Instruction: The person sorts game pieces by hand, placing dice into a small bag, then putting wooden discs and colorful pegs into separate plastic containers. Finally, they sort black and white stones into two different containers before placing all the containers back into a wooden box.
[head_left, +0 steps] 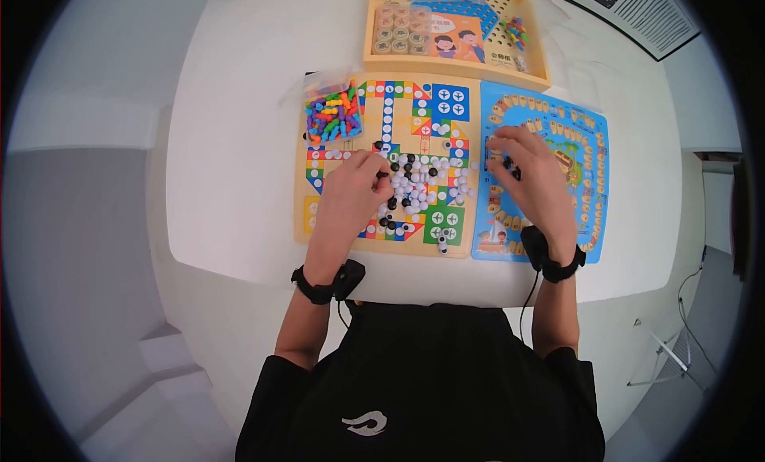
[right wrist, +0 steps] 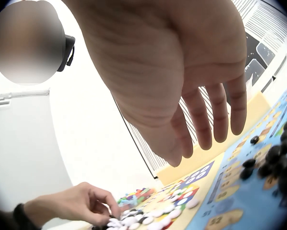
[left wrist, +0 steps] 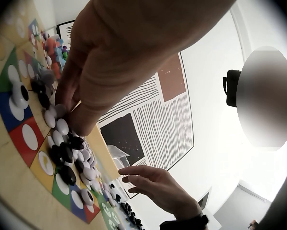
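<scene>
My left hand reaches down at the left side of a pile of mixed white and black go stones on the wooden board. Its thumb and index finger pinch a black go stone, largely hidden by the fingers. My right hand hovers over the blue game board, fingers extended and slightly bent, with nothing held. Below it, partly covered in the head view, lies a heap of black go stones. In the right wrist view, the fingers hang spread above the boards.
A clear box of colourful pawns stands on the wooden board's upper left. Behind the boards is a wooden tray with round chess pieces, a booklet and small coloured pegs. Loose white stones lie right of the pile.
</scene>
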A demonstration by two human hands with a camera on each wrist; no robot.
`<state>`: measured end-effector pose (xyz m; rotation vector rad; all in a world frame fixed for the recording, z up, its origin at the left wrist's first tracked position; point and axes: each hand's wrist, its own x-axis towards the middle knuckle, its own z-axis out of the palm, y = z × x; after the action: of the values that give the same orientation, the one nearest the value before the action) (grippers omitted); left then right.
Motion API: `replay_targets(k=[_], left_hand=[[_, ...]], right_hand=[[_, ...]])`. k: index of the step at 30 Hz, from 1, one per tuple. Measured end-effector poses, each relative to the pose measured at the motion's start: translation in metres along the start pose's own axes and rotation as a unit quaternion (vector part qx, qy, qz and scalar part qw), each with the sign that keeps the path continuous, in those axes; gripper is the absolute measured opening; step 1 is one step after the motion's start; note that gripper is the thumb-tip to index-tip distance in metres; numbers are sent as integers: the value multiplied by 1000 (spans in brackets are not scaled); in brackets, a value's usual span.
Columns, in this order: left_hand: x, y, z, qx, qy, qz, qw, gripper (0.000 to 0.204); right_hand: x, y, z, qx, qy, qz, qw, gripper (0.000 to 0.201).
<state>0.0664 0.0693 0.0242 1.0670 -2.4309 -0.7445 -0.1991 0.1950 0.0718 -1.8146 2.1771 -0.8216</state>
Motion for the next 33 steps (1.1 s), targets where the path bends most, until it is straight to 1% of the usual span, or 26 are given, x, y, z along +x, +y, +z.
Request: replay_targets(k=[2, 6, 8, 9, 11, 12, 13, 14, 15, 17, 18, 20, 21, 23, 24, 26, 27, 28, 29, 30, 31, 32, 33], left_hand=[[0, 1, -2, -21, 10, 12, 1000, 17], [1, 8, -8, -56, 0, -15, 998, 17], [4, 12, -13, -79, 1, -3, 997, 17], [6, 17, -15, -79, -5, -6, 997, 17], [19, 32, -18, -121, -11, 16, 993, 17], [27, 41, -18, -120, -13, 17, 993, 17], [36, 51, -16, -143, -39, 41, 988, 17], [44, 60, -11, -166, -66, 65, 982, 16], [53, 67, -3, -166, -67, 68, 981, 16], [73, 81, 17, -192, -136, 121, 964, 14], [81, 89, 28, -194, -139, 127, 963, 14], [92, 102, 49, -188, -197, 170, 947, 15], [95, 105, 57, -188, -200, 175, 946, 15], [98, 111, 68, -196, -180, 193, 945, 21], [98, 112, 68, -197, -185, 196, 942, 21], [89, 107, 54, -188, -158, 150, 958, 24], [83, 102, 45, -186, -164, 149, 957, 24], [75, 95, 32, -156, -138, 135, 969, 23], [66, 88, 19, -123, -112, 120, 979, 21], [56, 78, 8, -116, -114, 115, 980, 21], [43, 65, -2, -111, -101, 67, 986, 21], [30, 55, -11, -105, -87, 18, 990, 20], [17, 46, -19, -100, -87, 13, 991, 20]], right_hand=[[-5, -8, 2, 24, -32, -13, 999, 24], [-17, -7, -1, 33, -20, -12, 999, 24], [-28, -1, -6, 45, -11, 36, 998, 24], [-35, 1, -8, 47, -14, 41, 998, 24], [-43, 3, -12, 32, -10, 41, 999, 22], [-46, 3, -13, 33, -10, 42, 999, 22], [-49, 1, -15, 41, -12, 43, 998, 22], [-52, 2, -17, 47, -14, 43, 998, 21], [-54, 3, -18, 46, -12, 46, 998, 21], [-59, 7, -21, 65, 15, 68, 995, 19], [-62, 11, -23, 62, 20, 71, 995, 19], [-69, 21, -29, 42, 60, 111, 991, 18], [-72, 25, -33, 40, 64, 114, 991, 18], [-79, 31, -41, 0, 95, 136, 986, 18], [-83, 34, -44, -8, 94, 153, 984, 18], [-89, 37, -45, -6, 90, 163, 982, 19], [-90, 38, -44, -2, 84, 165, 983, 19], [-89, 37, -42, 3, 83, 168, 982, 19], [-87, 33, -37, 33, 73, 155, 985, 20], [-83, 28, -32, 64, 61, 141, 986, 20], [-77, 21, -25, 73, 59, 140, 986, 20], [-71, 12, -17, 78, 41, 89, 992, 21], [-64, 4, -10, 83, 24, 38, 996, 21]])
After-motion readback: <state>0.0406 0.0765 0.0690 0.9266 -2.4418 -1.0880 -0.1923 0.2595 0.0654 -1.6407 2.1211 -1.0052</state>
